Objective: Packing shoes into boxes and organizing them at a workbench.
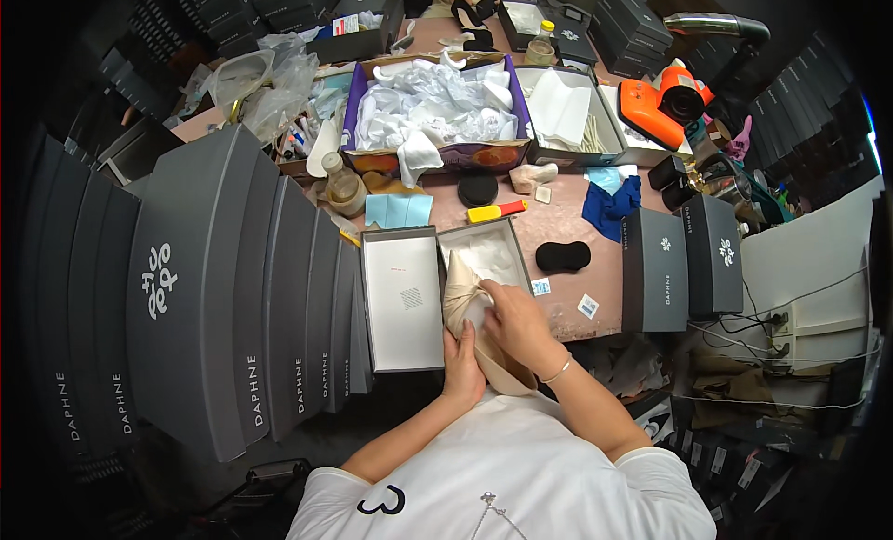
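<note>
A beige shoe (458,286) with a pleated toe is held close to my body, toe pointing away, over the near edge of an open shoe box (519,254). My left hand (462,365) is closed round its left side. Bent fingers of my right hand (517,324) grip at the shoe's opening from the right; their tips are partly hidden. White tissue paper (488,249) lines the box. Against its left side lies the grey lid (395,321), its pale inside facing up.
Grey shoe boxes (200,289) stand in a row at left, others (656,270) at right. Beyond are a yellow-and-red-handled tool (498,212), a black sponge (563,256), a purple carton (352,121) of white paper, a glass bottle (344,188) and an orange device (649,115). Someone works opposite.
</note>
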{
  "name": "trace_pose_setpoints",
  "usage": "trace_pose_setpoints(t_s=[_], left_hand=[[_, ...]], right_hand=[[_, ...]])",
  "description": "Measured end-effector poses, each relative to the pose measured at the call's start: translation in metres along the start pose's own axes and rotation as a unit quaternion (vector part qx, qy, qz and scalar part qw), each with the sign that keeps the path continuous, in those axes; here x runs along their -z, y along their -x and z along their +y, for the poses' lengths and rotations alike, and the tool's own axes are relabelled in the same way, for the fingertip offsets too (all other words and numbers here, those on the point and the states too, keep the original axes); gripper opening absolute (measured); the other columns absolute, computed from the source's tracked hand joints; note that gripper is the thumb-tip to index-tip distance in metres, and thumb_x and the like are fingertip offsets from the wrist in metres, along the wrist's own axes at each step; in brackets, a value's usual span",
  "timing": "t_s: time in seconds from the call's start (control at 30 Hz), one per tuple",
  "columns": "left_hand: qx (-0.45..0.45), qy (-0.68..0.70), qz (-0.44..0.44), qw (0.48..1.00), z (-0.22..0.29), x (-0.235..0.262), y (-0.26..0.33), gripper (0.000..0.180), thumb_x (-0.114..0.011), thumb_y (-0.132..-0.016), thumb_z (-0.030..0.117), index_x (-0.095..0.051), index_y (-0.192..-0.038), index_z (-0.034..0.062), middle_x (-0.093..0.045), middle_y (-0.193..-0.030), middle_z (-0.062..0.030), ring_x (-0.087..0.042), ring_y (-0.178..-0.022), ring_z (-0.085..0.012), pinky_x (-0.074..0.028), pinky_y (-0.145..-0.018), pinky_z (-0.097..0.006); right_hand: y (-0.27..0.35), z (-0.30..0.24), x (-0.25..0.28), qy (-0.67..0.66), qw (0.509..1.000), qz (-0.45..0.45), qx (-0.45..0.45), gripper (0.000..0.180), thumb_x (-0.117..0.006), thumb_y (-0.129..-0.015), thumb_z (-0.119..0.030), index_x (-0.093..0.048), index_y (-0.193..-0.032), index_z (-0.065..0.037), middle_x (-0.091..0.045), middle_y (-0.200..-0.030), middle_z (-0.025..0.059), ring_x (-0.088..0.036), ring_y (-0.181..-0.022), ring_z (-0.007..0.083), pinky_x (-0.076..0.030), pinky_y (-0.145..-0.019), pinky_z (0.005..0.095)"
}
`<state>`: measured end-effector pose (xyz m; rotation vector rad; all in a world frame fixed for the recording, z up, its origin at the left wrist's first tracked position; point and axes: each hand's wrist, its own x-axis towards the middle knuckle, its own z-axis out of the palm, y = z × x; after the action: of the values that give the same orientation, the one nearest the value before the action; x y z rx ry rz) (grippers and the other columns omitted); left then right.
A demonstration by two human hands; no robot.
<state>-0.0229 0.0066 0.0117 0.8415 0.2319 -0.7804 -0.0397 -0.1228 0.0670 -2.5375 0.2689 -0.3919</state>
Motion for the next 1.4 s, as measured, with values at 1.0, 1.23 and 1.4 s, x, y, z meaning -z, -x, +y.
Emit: trace_pose_setpoints(t_s=[1.0,1.23,1.4], left_hand=[[0.086,-0.011,-0.081,0.993,0.008,-0.013,0.011,0.063,-0.060,-0.095,0.021,-0.020,-0.144,0.0144,-0.036,-0.139,-0.0081,-0.037,-0.129,-0.0204,-0.031,-0.110,-0.038],[0.159,-0.018,-0.022,0.987,0.014,-0.003,0.011,0.071,-0.057,-0.087,0.007,-0.015,-0.144,0.0175,-0.036,-0.136,-0.0111,-0.042,-0.125,-0.0271,-0.041,-0.103,-0.044],[0.127,-0.021,-0.009,0.992,0.029,0.020,0.005,0.055,-0.053,-0.088,0.013,-0.029,-0.138,0.0139,-0.048,-0.122,-0.0127,-0.055,-0.109,-0.0283,-0.050,-0.092,-0.044]], right_hand=[[-0.007,0.027,-0.018,0.013,0.993,-0.049,0.108,0.023,-0.061,-0.075,-0.008,-0.057,-0.097,-0.007,-0.053,-0.089,0.0078,-0.053,-0.091,0.0284,-0.041,-0.084,0.0401],[-0.030,0.030,-0.060,-0.090,0.993,-0.062,0.043,0.078,-0.055,-0.072,0.010,-0.038,-0.144,-0.016,-0.034,-0.143,0.0226,-0.035,-0.131,0.0399,-0.034,-0.107,0.0443],[-0.024,0.056,0.005,-0.303,0.948,-0.098,0.009,0.077,-0.070,-0.074,-0.017,-0.036,-0.143,-0.008,-0.042,-0.139,0.0203,-0.035,-0.132,0.0416,-0.029,-0.112,0.0385]])
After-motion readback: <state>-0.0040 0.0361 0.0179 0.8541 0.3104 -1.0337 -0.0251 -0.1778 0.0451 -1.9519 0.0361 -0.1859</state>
